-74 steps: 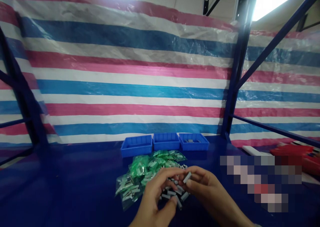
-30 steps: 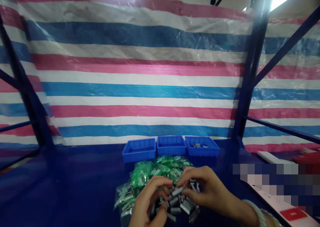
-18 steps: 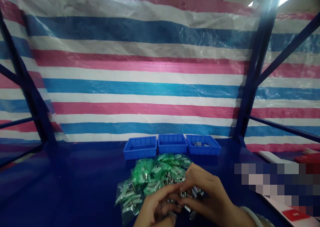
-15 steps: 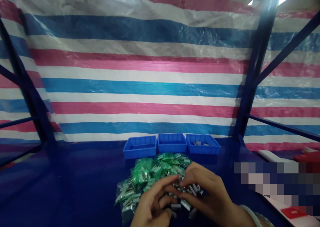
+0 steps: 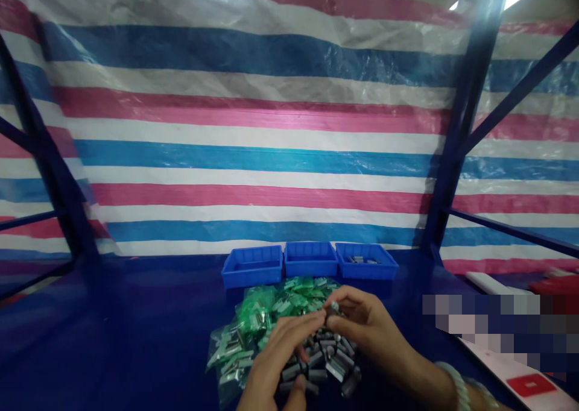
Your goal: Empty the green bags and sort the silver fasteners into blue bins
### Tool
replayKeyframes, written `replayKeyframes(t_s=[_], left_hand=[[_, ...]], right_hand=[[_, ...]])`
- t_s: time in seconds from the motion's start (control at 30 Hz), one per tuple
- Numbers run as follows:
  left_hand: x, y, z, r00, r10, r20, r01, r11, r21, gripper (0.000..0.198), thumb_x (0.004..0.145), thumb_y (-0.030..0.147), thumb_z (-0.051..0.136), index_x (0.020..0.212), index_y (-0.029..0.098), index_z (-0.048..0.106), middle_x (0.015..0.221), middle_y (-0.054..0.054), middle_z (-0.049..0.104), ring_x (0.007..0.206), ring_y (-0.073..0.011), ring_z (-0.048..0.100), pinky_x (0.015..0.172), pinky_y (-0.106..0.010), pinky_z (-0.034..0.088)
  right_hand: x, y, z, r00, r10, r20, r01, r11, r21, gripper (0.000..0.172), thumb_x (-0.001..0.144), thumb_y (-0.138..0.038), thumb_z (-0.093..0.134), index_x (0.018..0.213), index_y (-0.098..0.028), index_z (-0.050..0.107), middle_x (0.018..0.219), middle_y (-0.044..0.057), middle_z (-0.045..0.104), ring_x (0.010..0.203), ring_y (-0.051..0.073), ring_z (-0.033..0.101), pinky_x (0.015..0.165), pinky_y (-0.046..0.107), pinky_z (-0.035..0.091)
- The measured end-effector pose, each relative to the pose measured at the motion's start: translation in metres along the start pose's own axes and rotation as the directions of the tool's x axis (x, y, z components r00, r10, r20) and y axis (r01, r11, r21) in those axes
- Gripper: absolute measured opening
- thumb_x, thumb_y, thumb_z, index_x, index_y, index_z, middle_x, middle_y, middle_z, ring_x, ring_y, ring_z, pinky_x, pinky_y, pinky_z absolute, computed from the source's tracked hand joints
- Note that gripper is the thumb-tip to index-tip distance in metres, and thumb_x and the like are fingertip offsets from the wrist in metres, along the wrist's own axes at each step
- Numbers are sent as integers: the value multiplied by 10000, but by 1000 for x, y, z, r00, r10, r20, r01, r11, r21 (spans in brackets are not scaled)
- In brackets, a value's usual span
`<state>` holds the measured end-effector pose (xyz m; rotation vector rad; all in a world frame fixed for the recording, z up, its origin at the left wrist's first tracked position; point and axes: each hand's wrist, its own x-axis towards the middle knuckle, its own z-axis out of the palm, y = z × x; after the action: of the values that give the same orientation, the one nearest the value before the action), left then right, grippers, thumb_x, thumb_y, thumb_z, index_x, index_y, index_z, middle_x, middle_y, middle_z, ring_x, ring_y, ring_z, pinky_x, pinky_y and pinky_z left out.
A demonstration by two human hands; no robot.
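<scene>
The right hand (image 5: 366, 323) is closed in a tight fingertip pinch on one small metal piece (image 5: 334, 307), holding it up above the rest, a grip that suits something this small and lets the piece stand clear of its neighbours. The left hand (image 5: 275, 360) curves in just beside it, its fingers reaching toward the right hand over the heap; whether anything sits in its curled fingers cannot be told, as they hide that. Directly beneath both hands lies a loose pile of small grey metal pieces (image 5: 319, 363), far too many and too overlapped to count exactly, though clearly dozens, lying at all angles. Just beyond the left hand, and partly under it, is a heap of green-tinted plastic bags (image 5: 262, 317) with similar pieces inside; the bags overlap too much to number. Farther ahead of the hands, three blue plastic bins (image 5: 310, 259) stand side by side in a row, within easy reach, and the one farthest toward the right hand (image 5: 380, 269) shows a few metal pieces (image 5: 360, 259) inside. All of this rests on a dark blue surface (image 5: 122, 332), with a striped tarpaulin (image 5: 253, 128) hanging behind it.
</scene>
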<state>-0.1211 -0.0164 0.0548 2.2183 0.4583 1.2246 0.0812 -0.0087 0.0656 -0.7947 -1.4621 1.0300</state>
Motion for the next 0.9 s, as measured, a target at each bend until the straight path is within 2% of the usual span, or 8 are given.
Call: replayKeyframes(t_s=[0.1, 0.2, 0.4, 0.5, 0.53, 0.63, 0.73, 0.9], left_hand=[[0, 6, 0, 986, -161, -52, 162, 987, 2, 646, 815, 35, 421, 1356, 387, 434, 1322, -25, 522, 896, -171, 597, 842, -315, 503], [-1, 10, 1, 965, -252, -69, 252, 968, -12, 595, 823, 59, 443, 1317, 387, 479, 1286, -18, 541, 894, -173, 594, 838, -315, 507], [-2, 7, 3, 964, -260, -55, 258, 966, -35, 556, 820, 64, 456, 1285, 365, 505, 1259, -33, 547, 856, -162, 602, 802, -304, 527], [-2, 6, 3, 966, -248, -69, 246, 969, -42, 534, 822, 67, 462, 1274, 348, 514, 1247, -42, 550, 871, -170, 605, 809, -310, 529], [-3, 6, 3, 967, -245, -75, 242, 969, -46, 529, 824, 69, 464, 1270, 346, 517, 1244, -41, 551, 870, -171, 606, 808, -311, 530], [-3, 7, 2, 965, -247, -93, 243, 969, -55, 506, 826, 72, 470, 1252, 337, 531, 1234, -41, 554, 854, -167, 608, 815, -315, 531], [-3, 7, 2, 963, -250, -98, 245, 968, -59, 488, 829, 74, 468, 1242, 325, 537, 1225, -44, 555, 868, -169, 605, 824, -315, 529], [0, 8, 3, 966, -244, -84, 241, 969, -51, 488, 831, 68, 460, 1236, 330, 535, 1228, -35, 549, 885, -162, 601, 831, -299, 524]], right_hand=[[20, -2, -32, 962, -188, -198, 90, 903, -421, 237, 832, -389, 619, 945, -192, 689, 915, 61, 707, 838, 206, 657, 743, 314, 535], [45, 5, -73, 893, -363, -266, 29, 636, -771, 310, 881, -392, 508, 1008, -169, 683, 901, 94, 692, 805, 226, 640, 752, 366, 527], [52, 9, -96, 906, -346, -244, -33, 516, -856, 225, 812, -244, 607, 991, -135, 689, 1029, 166, 648, 977, 306, 584, 907, 506, 433], [32, -10, -70, 975, -220, 30, 145, 526, -838, 73, 770, -213, 700, 840, -199, 715, 870, 43, 679, 848, 207, 621, 797, 335, 487], [24, -18, -60, 959, -124, 255, 280, 558, -781, 85, 757, -228, 735, 836, -204, 714, 855, 21, 676, 833, 185, 621, 770, 297, 481], [9, -33, -37, 767, 23, 641, 478, 646, -595, 110, 738, -293, 780, 768, -211, 714, 813, -11, 681, 816, 154, 616, 768, 264, 450], [3, -33, -27, 696, 60, 716, 545, 604, -581, 76, 721, -244, 789, 727, -217, 718, 752, -30, 687, 764, 145, 609, 787, 283, 422], [0, -25, -27, 722, 94, 685, 547, 529, -649, 105, 678, -162, 794, 736, -220, 729, 728, -32, 674, 745, 147, 593, 755, 279, 414]])
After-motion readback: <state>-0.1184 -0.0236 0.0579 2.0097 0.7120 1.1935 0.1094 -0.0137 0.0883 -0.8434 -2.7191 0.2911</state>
